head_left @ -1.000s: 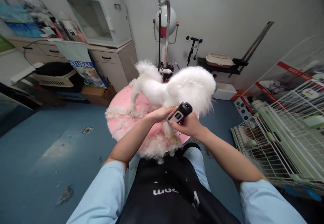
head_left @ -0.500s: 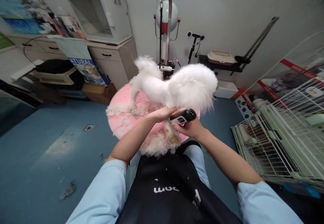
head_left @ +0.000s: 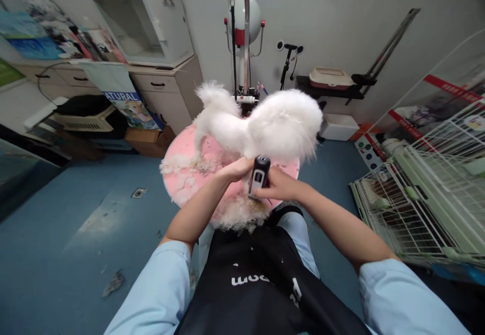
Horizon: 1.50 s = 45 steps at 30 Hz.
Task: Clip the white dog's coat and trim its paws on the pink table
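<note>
A fluffy white dog (head_left: 229,135) stands on a round pink grooming table (head_left: 178,148), its large furry head to the right. My left hand (head_left: 240,168) is closed at the dog's near front leg; its fingertips are partly hidden behind the clipper. In my right hand (head_left: 282,184) is a black and silver hair clipper (head_left: 259,173), its narrow end pointing down along the lower part of that leg. The paw is mostly covered by the clipper. Loose white fur (head_left: 238,213) is heaped at the table's near edge, and more clippings (head_left: 182,165) lie on the left side.
Behind the dog rises a metal grooming arm (head_left: 246,32) with a dark strap. White wire cages (head_left: 401,219) stand at the right. Cabinets (head_left: 159,85) with a glass-fronted white box (head_left: 140,19) line the left back. A clump of fur (head_left: 113,283) lies on the blue floor.
My right hand has turned the clipper from slanting left to pointing down toward me, along the leg. My left hand stays at the leg. The view has shifted slightly.
</note>
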Tool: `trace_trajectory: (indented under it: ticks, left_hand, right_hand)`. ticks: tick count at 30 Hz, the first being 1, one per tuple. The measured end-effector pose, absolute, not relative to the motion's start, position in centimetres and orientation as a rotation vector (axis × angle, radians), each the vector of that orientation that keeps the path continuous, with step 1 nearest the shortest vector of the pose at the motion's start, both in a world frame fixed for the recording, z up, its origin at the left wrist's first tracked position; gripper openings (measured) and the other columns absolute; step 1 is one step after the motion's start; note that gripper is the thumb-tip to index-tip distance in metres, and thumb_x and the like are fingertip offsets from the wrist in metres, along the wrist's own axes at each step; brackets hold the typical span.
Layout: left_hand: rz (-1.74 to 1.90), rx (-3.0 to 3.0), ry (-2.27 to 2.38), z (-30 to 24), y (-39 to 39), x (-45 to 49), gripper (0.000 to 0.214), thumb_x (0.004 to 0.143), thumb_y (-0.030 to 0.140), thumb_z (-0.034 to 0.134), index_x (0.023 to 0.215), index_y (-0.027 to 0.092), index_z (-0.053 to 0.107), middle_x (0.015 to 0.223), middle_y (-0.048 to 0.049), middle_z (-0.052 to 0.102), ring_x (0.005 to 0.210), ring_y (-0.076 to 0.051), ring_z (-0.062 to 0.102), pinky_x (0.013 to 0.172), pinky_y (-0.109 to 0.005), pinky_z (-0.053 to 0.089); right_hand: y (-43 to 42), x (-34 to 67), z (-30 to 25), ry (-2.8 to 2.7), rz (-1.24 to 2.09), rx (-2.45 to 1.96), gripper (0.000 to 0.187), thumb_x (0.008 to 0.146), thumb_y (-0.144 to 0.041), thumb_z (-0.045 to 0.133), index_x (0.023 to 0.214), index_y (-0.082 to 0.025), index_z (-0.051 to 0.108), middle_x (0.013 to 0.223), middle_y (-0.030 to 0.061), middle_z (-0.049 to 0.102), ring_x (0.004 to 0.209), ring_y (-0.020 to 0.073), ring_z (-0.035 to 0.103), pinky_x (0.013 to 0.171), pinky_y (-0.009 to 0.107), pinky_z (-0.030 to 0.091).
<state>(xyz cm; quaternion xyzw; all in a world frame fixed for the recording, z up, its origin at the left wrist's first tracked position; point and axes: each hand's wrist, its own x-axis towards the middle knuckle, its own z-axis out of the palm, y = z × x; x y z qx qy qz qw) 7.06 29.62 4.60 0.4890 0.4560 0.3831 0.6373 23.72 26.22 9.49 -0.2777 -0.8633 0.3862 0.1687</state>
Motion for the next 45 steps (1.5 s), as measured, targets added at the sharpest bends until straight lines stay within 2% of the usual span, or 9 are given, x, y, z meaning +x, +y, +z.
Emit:
trace_trajectory:
  ticks: [5, 11, 15, 17, 21, 28, 36, 42, 45]
  left_hand:
    - [0.882, 1.082, 1.116, 5.3, 28.8, 7.4, 0.021, 0.076, 0.031, 0.068, 0.086, 0.012, 0.066, 0.07, -0.0019, 0.064, 0.063, -0.014, 0.053, 0.062, -0.027, 0.04]
    - [0.809, 1.076, 1.111, 4.3, 29.1, 7.4, 0.033, 0.074, 0.036, 0.07, 0.054, 0.014, 0.056, 0.048, -0.0005, 0.051, 0.05, -0.012, 0.043, 0.055, -0.026, 0.035]
    - [0.91, 0.997, 1.118, 3.9, 28.9, 6.8, 0.03, 0.075, 0.041, 0.07, 0.076, 0.011, 0.064, 0.063, -0.0028, 0.06, 0.058, -0.014, 0.05, 0.06, -0.027, 0.039]
    - [0.965, 0.979, 1.119, 3.5, 28.6, 6.5, 0.034, 0.076, 0.044, 0.069, 0.086, 0.011, 0.066, 0.07, -0.0049, 0.064, 0.064, -0.015, 0.054, 0.063, -0.027, 0.041]
    - [1.042, 0.925, 1.085, 2.3, 28.2, 7.0, 0.039, 0.074, 0.046, 0.071, 0.089, 0.011, 0.066, 0.073, -0.0056, 0.067, 0.069, -0.017, 0.059, 0.065, -0.026, 0.043]
    - [1.319, 0.7, 1.127, 1.3, 26.9, 9.4, 0.055, 0.066, 0.066, 0.07, 0.081, 0.014, 0.06, 0.063, -0.0008, 0.06, 0.055, -0.012, 0.051, 0.052, -0.023, 0.034]
    - [1.318, 0.686, 1.027, 0.0, 24.2, 10.9, 0.061, 0.058, 0.071, 0.072, 0.078, 0.014, 0.061, 0.067, -0.0024, 0.062, 0.07, -0.017, 0.06, 0.063, -0.026, 0.045]
    - [1.332, 0.561, 1.039, 0.6, 23.8, 11.1, 0.066, 0.046, 0.076, 0.074, 0.06, 0.017, 0.049, 0.05, 0.0048, 0.047, 0.046, -0.008, 0.044, 0.046, -0.022, 0.033]
    - [1.361, 0.578, 1.014, 0.8, 23.7, 10.9, 0.067, 0.041, 0.075, 0.077, 0.06, 0.016, 0.05, 0.051, 0.0045, 0.049, 0.047, -0.008, 0.045, 0.047, -0.022, 0.034]
  right_hand:
    - [24.9, 23.2, 7.8, -2.588, 1.235, -0.685, 0.016, 0.071, -0.026, 0.067, 0.077, -0.019, 0.055, 0.065, -0.0053, 0.054, 0.055, 0.0096, 0.046, 0.049, 0.021, 0.035]
    - [26.1, 23.9, 8.7, -2.308, 1.217, -0.73, 0.013, 0.074, -0.025, 0.066, 0.083, -0.018, 0.059, 0.068, -0.0032, 0.059, 0.063, 0.0117, 0.053, 0.056, 0.022, 0.042]
    - [24.8, 24.3, 6.4, -2.42, 1.58, -0.571, 0.014, 0.072, -0.023, 0.068, 0.08, -0.02, 0.057, 0.065, -0.0053, 0.058, 0.056, 0.0103, 0.053, 0.049, 0.021, 0.043]
    - [24.0, 25.1, 5.5, -2.33, 1.738, -0.486, 0.017, 0.073, -0.025, 0.069, 0.086, -0.02, 0.058, 0.074, -0.003, 0.063, 0.063, 0.0121, 0.06, 0.056, 0.023, 0.05]
    - [24.5, 26.1, 5.8, -1.907, 1.539, -0.627, 0.03, 0.068, -0.025, 0.073, 0.095, -0.019, 0.06, 0.095, 0.0033, 0.069, 0.088, 0.0187, 0.067, 0.081, 0.034, 0.054]
    - [24.0, 24.2, 3.7, -2.029, 1.513, -0.756, 0.028, 0.061, -0.011, 0.067, 0.088, -0.019, 0.064, 0.081, 0.0002, 0.071, 0.073, 0.0163, 0.066, 0.069, 0.029, 0.054]
    - [24.1, 25.2, 5.1, -1.854, 1.303, -0.773, 0.02, 0.062, -0.016, 0.067, 0.082, -0.02, 0.064, 0.081, 0.0014, 0.069, 0.076, 0.0184, 0.065, 0.073, 0.032, 0.054]
    - [23.1, 25.5, 3.9, -1.992, 1.593, -0.667, 0.023, 0.061, -0.015, 0.066, 0.083, -0.018, 0.063, 0.076, 0.0001, 0.069, 0.069, 0.0165, 0.065, 0.066, 0.029, 0.053]
    - [23.5, 26.2, 4.6, -1.867, 1.452, -0.726, 0.021, 0.063, -0.018, 0.068, 0.083, -0.019, 0.064, 0.081, 0.0021, 0.07, 0.075, 0.0186, 0.066, 0.071, 0.032, 0.054]
